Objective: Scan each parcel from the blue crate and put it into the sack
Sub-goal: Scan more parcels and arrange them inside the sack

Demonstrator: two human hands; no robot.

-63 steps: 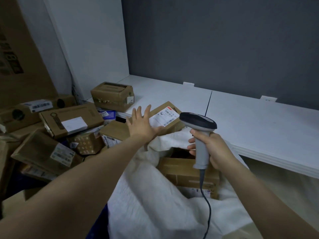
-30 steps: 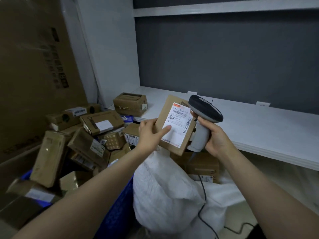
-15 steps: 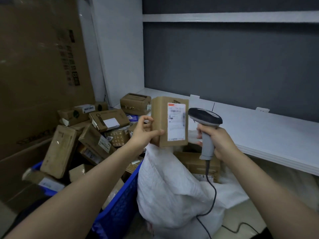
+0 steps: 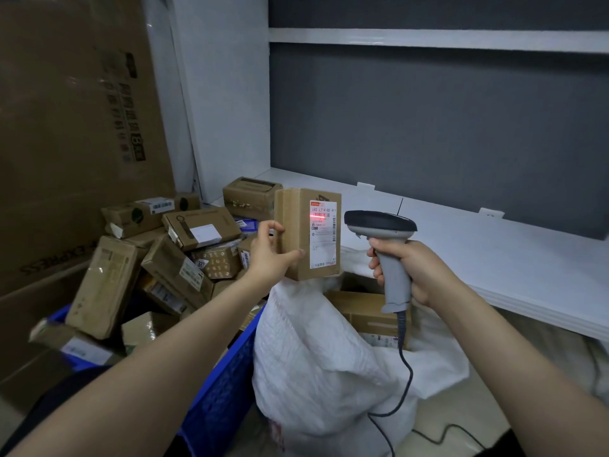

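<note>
**Scanning step.** The left hand point(image 4: 268, 258) holds a parcel point(image 4: 295, 225) upright just above the mouth of the sack point(image 4: 313, 357). Its thumb lies on the front face and its fingers point(image 4: 271, 226) curl round the left edge, clear of the shipping label point(image 4: 323, 245). The right hand point(image 4: 417, 270) is clenched round the grip of the scanner point(image 4: 379, 221), whose head faces the label from just beside it. A red scan line point(image 4: 318, 218) falls across the upper barcode. For a clean read, the label should face the scanner squarely, the line should cross every bar of one code only, and both hands should hold steady until the read is confirmed. A vertical barcode at the label's right edge could be caught instead if the beam tilts. The thumb sits near the label's lower left corner and should not slide over it. Once read, the parcel need only be lowered into the sack, where a second parcel point(image 4: 369, 311) lies. Many boxes fill the blue crate point(image 4: 224, 374) at left, so the task appears far from done.
</note>
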